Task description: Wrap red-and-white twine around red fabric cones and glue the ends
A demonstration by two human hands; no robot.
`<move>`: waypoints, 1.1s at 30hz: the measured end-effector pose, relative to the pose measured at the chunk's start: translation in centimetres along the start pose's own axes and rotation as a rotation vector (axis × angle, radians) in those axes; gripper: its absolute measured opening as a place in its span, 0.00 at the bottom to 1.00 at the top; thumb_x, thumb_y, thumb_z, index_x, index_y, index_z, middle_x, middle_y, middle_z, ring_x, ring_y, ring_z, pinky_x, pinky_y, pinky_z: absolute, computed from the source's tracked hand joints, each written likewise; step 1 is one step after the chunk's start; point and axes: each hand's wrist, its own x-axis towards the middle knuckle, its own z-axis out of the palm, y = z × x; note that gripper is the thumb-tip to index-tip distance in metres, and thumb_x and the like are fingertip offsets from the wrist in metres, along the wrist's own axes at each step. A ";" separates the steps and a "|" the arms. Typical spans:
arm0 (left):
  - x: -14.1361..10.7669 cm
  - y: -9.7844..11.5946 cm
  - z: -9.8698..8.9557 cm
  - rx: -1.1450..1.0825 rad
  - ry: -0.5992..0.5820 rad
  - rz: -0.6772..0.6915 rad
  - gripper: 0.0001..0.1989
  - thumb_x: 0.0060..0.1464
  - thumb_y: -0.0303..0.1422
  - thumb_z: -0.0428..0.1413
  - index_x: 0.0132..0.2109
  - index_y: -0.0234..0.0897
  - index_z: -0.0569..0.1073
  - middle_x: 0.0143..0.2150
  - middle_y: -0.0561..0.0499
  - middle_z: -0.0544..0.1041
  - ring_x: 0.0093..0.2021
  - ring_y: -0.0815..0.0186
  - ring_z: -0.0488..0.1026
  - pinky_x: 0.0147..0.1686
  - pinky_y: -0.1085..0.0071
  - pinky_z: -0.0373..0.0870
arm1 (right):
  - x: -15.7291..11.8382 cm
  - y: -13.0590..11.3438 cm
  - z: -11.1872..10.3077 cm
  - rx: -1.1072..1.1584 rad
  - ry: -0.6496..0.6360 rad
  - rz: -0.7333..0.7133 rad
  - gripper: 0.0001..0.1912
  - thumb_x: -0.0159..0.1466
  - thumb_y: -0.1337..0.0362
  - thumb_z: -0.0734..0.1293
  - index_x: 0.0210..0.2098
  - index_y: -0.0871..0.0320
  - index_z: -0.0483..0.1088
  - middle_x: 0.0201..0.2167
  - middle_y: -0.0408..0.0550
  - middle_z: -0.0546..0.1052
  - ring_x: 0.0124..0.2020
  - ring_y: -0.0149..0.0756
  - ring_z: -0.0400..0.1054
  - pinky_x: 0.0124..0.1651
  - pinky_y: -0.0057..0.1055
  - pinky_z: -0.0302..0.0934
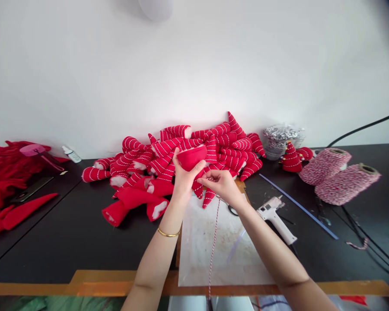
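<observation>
My left hand is wrapped round a stuffed red fabric cone, its wide end turned up and its lower part partly hidden by my fingers. Close against the cone's lower side, my right hand is closed in a pinch. A red-and-white twine hangs from beneath the right hand down past the table edge; its upper end is hidden by the fingers. Behind both hands lies a heap of red cones wound with white-looking twine. Plain red cones lie to the left, white stuffing showing at their ends.
A translucent sheet lies below my hands, scissors at its top. To the right are a white glue gun, a glue stick, twine spools and a decorated cone. Red fabric and a small bottle lie left.
</observation>
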 end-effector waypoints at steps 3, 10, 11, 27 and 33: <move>-0.1 0.4 -0.2 0.099 0.004 0.139 0.38 0.46 0.22 0.68 0.62 0.56 0.69 0.46 0.54 0.82 0.48 0.60 0.81 0.49 0.65 0.78 | 0.4 -0.1 -0.5 0.169 -0.095 0.080 0.14 0.56 0.53 0.76 0.26 0.59 0.78 0.21 0.43 0.73 0.20 0.26 0.56 0.22 0.27 0.46; -0.2 1.2 -0.7 0.119 -0.093 -0.190 0.21 0.56 0.46 0.63 0.49 0.36 0.77 0.39 0.41 0.83 0.49 0.48 0.80 0.45 0.57 0.81 | 0.6 0.1 -1.1 0.396 -0.157 0.225 0.18 0.53 0.51 0.77 0.26 0.60 0.76 0.12 0.32 0.56 0.15 0.20 0.37 0.19 0.28 0.29; -0.2 1.2 -0.6 0.103 -0.094 -0.202 0.22 0.57 0.48 0.61 0.49 0.35 0.77 0.40 0.40 0.83 0.49 0.48 0.80 0.45 0.56 0.81 | 0.6 0.2 -1.1 0.415 -0.171 0.233 0.18 0.54 0.51 0.77 0.27 0.60 0.76 0.12 0.31 0.55 0.15 0.20 0.37 0.19 0.28 0.29; -0.1 0.2 -0.2 -0.042 -0.100 -0.138 0.32 0.59 0.60 0.50 0.60 0.46 0.73 0.49 0.42 0.82 0.55 0.43 0.77 0.46 0.47 0.81 | 0.9 1.1 -0.1 0.585 -0.201 0.318 0.20 0.49 0.51 0.80 0.30 0.60 0.76 0.13 0.29 0.52 0.16 0.20 0.35 0.18 0.26 0.28; -0.5 -0.2 0.0 0.011 -0.091 -0.138 0.34 0.59 0.62 0.48 0.60 0.45 0.74 0.48 0.42 0.82 0.53 0.46 0.78 0.46 0.50 0.81 | 0.8 1.2 0.2 0.605 -0.189 0.330 0.20 0.49 0.51 0.79 0.27 0.59 0.73 0.13 0.29 0.53 0.16 0.20 0.35 0.18 0.26 0.29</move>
